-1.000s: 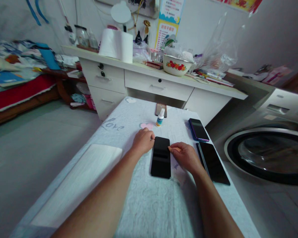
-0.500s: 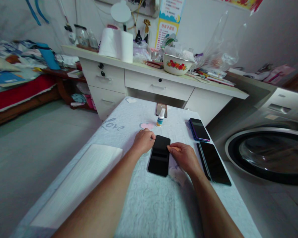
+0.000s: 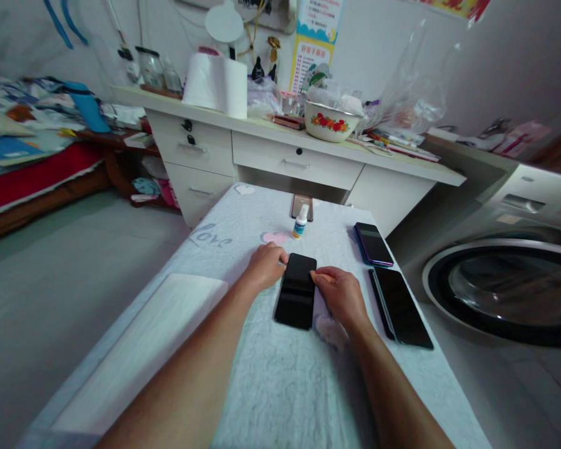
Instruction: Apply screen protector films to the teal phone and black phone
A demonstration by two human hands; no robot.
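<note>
A black smartphone [image 3: 295,293] lies flat, screen up, on the cloth-covered table between my two hands. The curled fingers of my left hand [image 3: 265,265] are closed at its upper left edge. Opposite, my right hand [image 3: 340,290] has thumb and fingers pinched together on the phone's right edge. Most of my fingertips are hidden from above. Just beyond the phone stands a small white spray bottle [image 3: 300,222] with a blue and yellow label.
Behind the bottle lies another phone [image 3: 308,210]. A purple-edged phone [image 3: 374,244] and larger dark devices [image 3: 404,308] lie along the right side. A white sheet [image 3: 149,343] is at the left. A desk [image 3: 262,146] and a washing machine [image 3: 509,249] stand around the table.
The whole view has shifted slightly. Both hands stay at the phone's edges, with no clear movement against it.
</note>
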